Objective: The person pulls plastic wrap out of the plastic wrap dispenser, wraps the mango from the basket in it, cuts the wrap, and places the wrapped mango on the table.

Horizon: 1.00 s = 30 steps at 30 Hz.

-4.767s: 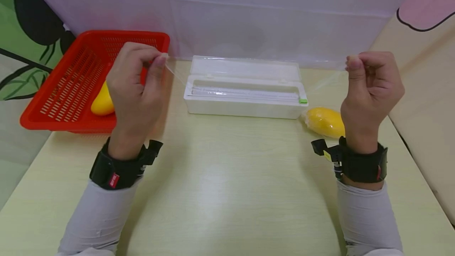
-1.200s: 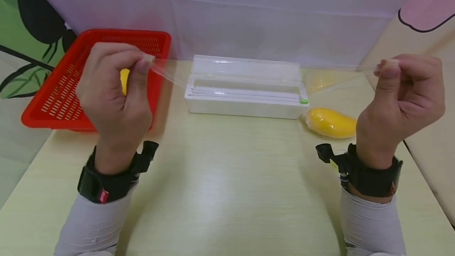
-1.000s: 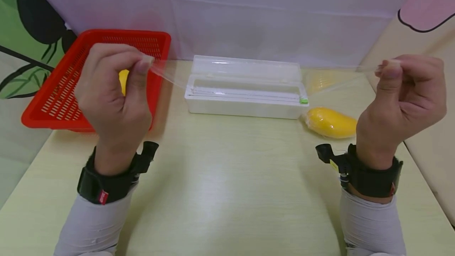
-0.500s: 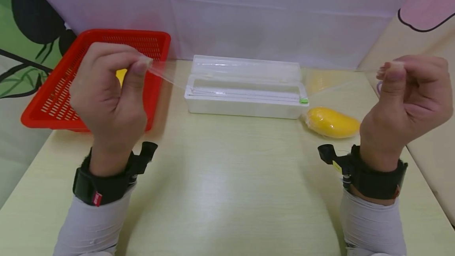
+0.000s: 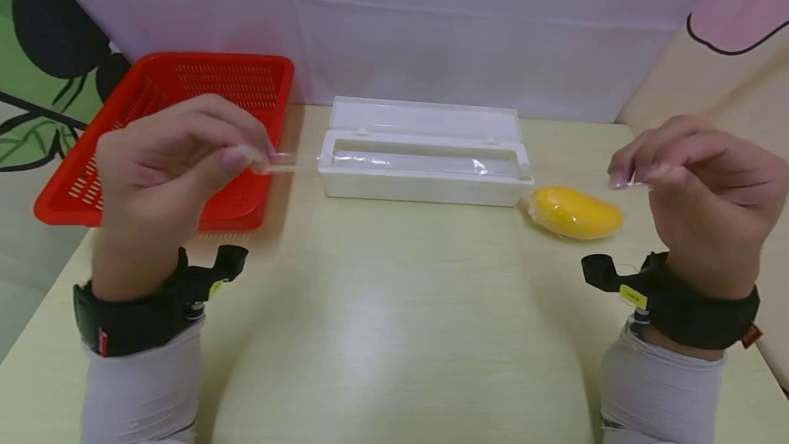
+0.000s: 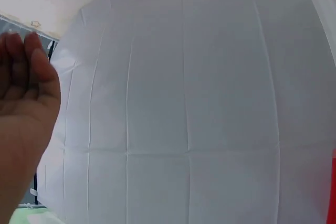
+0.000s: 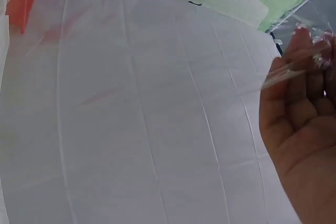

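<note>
My left hand (image 5: pixel 166 177) is raised at the near right part of the red basket and pinches one end of a clear cling film (image 5: pixel 283 163) between thumb and fingers. Opposite it, my right hand (image 5: pixel 715 197) pinches film at its fingertips, above and right of a yellow mango (image 5: pixel 576 213) wrapped in film on the table. The right wrist view shows clear film (image 7: pixel 289 72) across those fingers. Between the hands, farther back, stands a white cling film box (image 5: pixel 425 187) with its lid raised and a shiny roll inside. Most of the film between the hands is hard to see.
The red plastic basket (image 5: pixel 61 214) stands at the back left, partly behind my left hand. A pale hanging cloth (image 5: pixel 431 33) closes off the table (image 5: pixel 394 321) at the back.
Both hands have moved apart and then come down, wrists turning, fingertips lower than before. The film no longer shows stretched up from the box, and its green tab is out of sight.
</note>
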Each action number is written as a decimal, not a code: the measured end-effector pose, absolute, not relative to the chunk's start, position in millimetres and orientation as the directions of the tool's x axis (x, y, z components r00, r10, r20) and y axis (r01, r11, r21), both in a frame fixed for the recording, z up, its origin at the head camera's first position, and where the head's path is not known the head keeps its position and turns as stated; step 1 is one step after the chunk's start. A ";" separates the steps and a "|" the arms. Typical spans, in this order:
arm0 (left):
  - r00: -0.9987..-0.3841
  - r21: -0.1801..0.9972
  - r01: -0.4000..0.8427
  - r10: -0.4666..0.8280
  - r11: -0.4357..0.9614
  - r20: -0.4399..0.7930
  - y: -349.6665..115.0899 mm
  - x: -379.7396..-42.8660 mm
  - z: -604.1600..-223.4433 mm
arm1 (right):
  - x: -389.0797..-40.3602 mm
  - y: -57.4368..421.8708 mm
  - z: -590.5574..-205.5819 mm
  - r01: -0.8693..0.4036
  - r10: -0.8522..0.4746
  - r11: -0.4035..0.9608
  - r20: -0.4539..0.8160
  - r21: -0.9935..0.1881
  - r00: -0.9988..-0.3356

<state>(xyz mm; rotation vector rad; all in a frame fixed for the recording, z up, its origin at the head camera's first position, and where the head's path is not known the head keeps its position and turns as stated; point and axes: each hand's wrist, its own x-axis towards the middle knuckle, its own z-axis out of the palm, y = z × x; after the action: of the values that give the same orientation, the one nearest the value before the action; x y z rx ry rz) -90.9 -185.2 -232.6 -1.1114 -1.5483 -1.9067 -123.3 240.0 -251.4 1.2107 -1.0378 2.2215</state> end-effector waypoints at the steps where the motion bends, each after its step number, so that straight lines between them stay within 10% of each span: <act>1: -0.580 0.622 0.724 0.224 -0.298 0.783 -190.9 -90.1 -234.2 | -121.9 241.1 -253.3 -0.606 -0.087 -0.664 0.850 -0.438 -0.519; 6: -0.379 0.710 0.635 0.677 -0.306 0.631 -213.9 -97.8 -245.3 | -115.2 236.3 -251.4 -0.506 -0.531 -0.622 0.797 -0.597 -0.287; 11: -0.114 0.749 0.625 0.923 -0.221 0.367 -203.5 -102.5 -239.9 | -111.6 231.7 -244.3 -0.546 -0.865 -0.345 0.485 -0.763 -0.132; 22: 0.020 0.800 0.596 0.994 0.071 -0.103 -165.3 -96.4 -268.0 | -95.6 201.2 -305.3 -0.509 -0.971 0.239 -0.207 -0.827 -0.121; 30: -0.071 0.698 0.583 0.882 0.416 -0.466 -144.5 -82.7 -296.8 | -82.5 184.6 -334.1 -0.485 -0.860 0.508 -0.445 -0.712 -0.249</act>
<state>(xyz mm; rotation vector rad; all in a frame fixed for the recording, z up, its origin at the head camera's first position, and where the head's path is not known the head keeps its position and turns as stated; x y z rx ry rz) -82.7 -144.5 -296.8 -2.3397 -3.2426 -0.7603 -82.5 184.6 -334.1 1.9654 -3.3604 0.9836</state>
